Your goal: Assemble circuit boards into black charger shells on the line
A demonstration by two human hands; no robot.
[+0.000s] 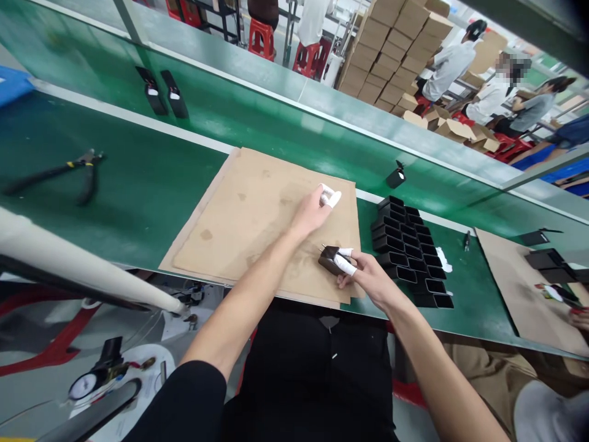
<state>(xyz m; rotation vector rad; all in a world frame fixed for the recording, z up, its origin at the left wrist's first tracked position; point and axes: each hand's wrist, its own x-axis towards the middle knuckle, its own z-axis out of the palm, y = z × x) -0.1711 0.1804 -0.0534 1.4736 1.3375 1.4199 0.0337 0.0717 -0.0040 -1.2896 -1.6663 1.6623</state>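
Observation:
My right hand grips a black plug adapter over the right front of the cardboard sheet. Thin metal prongs stick out at the adapter's upper left. White covers sit on the thumb and a finger of this hand. Farther up over the cardboard is my left hand, apart from the adapter. Its white-covered thumb and forefinger curl together at the tips; whatever may be between them is too small to make out. Black rectangular open-topped housings stand in rows to the right of the cardboard.
Cutting pliers with black handles lie on the green bench at left. Small black devices rest against the back panel. At right are a small tool and another cardboard sheet, with a co-worker's hand at its edge.

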